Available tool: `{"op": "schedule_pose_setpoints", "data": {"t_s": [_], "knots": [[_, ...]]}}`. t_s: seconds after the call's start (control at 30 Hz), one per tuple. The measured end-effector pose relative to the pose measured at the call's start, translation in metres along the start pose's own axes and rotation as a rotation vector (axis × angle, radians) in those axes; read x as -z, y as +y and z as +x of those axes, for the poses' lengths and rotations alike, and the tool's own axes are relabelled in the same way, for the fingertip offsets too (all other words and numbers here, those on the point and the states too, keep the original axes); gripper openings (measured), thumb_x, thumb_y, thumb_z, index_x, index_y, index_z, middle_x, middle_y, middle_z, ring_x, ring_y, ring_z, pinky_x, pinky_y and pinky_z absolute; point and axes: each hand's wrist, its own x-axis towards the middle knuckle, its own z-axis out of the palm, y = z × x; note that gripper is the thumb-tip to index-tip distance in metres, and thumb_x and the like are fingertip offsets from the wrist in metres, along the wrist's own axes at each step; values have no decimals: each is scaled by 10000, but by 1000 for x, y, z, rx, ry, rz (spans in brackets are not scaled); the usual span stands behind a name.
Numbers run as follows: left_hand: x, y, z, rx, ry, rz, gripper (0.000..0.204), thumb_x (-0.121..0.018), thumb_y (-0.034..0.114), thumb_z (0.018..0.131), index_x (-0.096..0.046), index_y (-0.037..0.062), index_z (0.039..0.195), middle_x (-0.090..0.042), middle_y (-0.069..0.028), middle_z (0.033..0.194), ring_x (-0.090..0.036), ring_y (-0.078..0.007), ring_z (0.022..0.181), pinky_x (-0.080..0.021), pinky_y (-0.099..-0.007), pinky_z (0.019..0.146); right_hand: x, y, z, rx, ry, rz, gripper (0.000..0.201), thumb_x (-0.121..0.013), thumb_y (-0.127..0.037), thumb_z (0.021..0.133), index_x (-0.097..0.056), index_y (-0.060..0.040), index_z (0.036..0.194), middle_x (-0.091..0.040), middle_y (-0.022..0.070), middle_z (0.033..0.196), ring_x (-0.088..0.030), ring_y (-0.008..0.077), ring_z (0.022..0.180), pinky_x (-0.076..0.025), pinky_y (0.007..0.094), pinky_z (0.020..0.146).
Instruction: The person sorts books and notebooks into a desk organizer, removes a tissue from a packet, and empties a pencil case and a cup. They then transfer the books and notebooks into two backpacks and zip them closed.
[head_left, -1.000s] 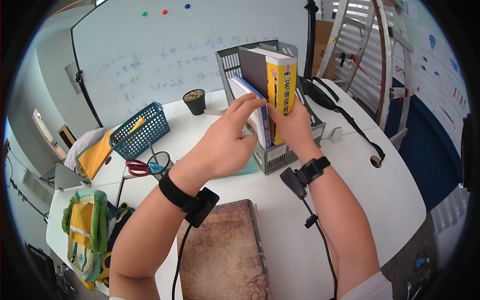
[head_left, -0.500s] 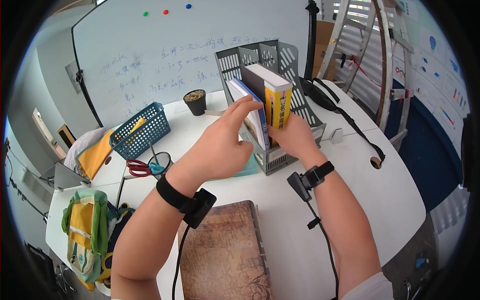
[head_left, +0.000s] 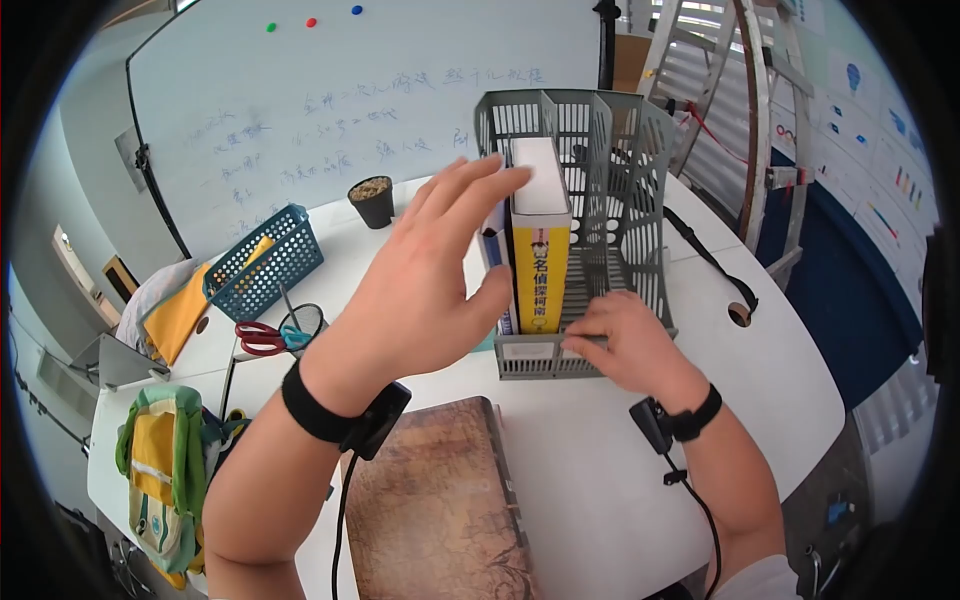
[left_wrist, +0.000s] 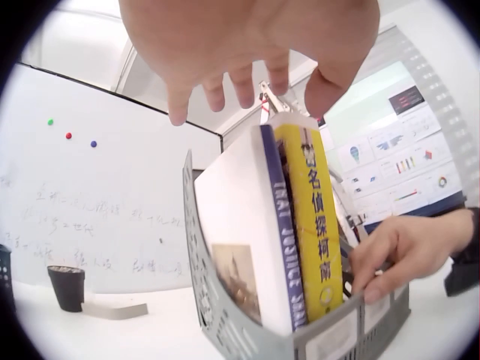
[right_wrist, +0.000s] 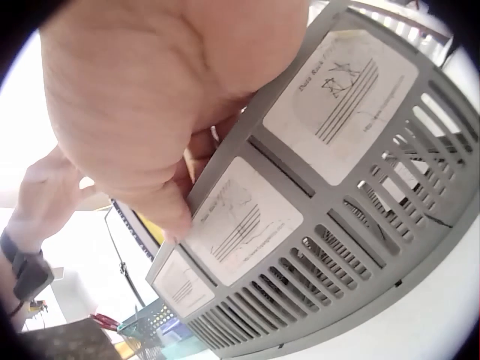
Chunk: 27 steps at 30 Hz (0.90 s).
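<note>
Upright in the left part of the grey rack (head_left: 530, 368) stand a thick yellow-spined book (head_left: 541, 280) and, beside it, a white book with a blue spine (left_wrist: 283, 240). My left hand (head_left: 420, 265) is raised with spread fingers near the books' upper left side; in the left wrist view a gap shows between its fingertips and the book tops. At the rack's front edge my right hand (head_left: 635, 345) grips the rim, thumb outside and fingers inside, as the right wrist view shows. The rack's other compartments hold no book.
A large brown patterned book (head_left: 430, 500) lies on the white table (head_left: 620, 480) in front. To the left are a teal basket (head_left: 265, 265), a pen cup with scissors (head_left: 262, 338), a potted plant (head_left: 372, 205) and a green-yellow bag (head_left: 160, 470).
The yellow-spined book has settled upright in the rack. My right hand has left it and moved down right to the rim. My left hand has lifted and opened wider; the rack appears turned more frontally.
</note>
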Motion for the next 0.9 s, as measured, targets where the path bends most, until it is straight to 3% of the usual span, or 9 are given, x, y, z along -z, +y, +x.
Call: {"op": "schedule_pose_setpoints", "data": {"t_s": [0.1,0.17,0.3,0.5,0.57,0.7,0.77,0.8,0.9], "knots": [[-3,16,16,-77,-99,-15,556,-684,113,1002,-553,104,1543,-455,-227,1644,-432,-448,1512,-442,-493,1191,8,-38,-21,-199,-37,-25,148,-768,-246,936,-819,-107,928,-647,54,799,-647,290,849,-464,442,932],[-9,20,25,-115,-131,-2,479,-655,185,1058,-581,95,1523,-512,-231,1608,-432,-443,1522,-451,-488,1187,12,-57,-32,-160,10,-83,138,-770,-246,931,-817,-118,909,-635,49,788,-650,278,828,-474,451,925],[-17,20,29,33,-296,-112,453,-647,198,1060,-601,71,1492,-648,-230,1461,-449,-425,1523,-450,-477,1191,10,-72,-46,-189,27,-134,127,-783,-238,915,-819,-117,904,-634,53,801,-658,269,829,-489,466,928],[-8,34,23,-64,-320,-8,597,-762,178,952,-587,53,1509,-601,-201,1538,-469,-439,1503,-391,-494,1246,6,-69,-49,-177,101,-75,124,-792,-227,906,-817,-108,885,-641,58,812,-672,277,829,-509,455,938],[4,34,25,-109,-433,22,760,-857,120,830,-574,70,1534,-575,-198,1568,-482,-431,1495,-344,-496,1282,5,-68,-51,-158,116,-100,164,-804,-243,897,-810,-102,981,-645,62,813,-675,285,813,-528,436,893],[20,23,27,-169,-467,-116,837,-883,19,761,-579,89,1538,-598,-214,1539,-543,-403,1453,-398,-488,1256,0,-67,-51,-153,223,-72,312,-814,-251,888,-783,-92,1155,-656,68,819,-681,291,803,-543,424,859],[27,16,22,96,-335,-65,801,-870,-54,751,-622,86,1500,-655,-194,1476,-620,-360,1381,-470,-476,1204,2,-67,-51,-139,203,-95,459,-808,-255,897,-729,-79,1313,-665,76,826,-686,289,797,-547,416,859],[28,18,24,251,-399,-123,716,-853,-55,777,-662,75,1455,-701,-163,1421,-688,-324,1289,-520,-431,1156,5,-69,-50,-134,202,-95,459,-808,-255,897,-729,-79,1313,-665,76,826,-686,289,797,-547,416,859],[22,19,22,187,-364,-179,660,-851,-27,798,-683,74,1429,-712,-161,1406,-718,-316,1223,-544,-421,1113,9,-71,-48,-157,74,-154,480,-790,-263,917,-720,-70,1350,-663,82,823,-689,289,806,-547,416,876]]}}
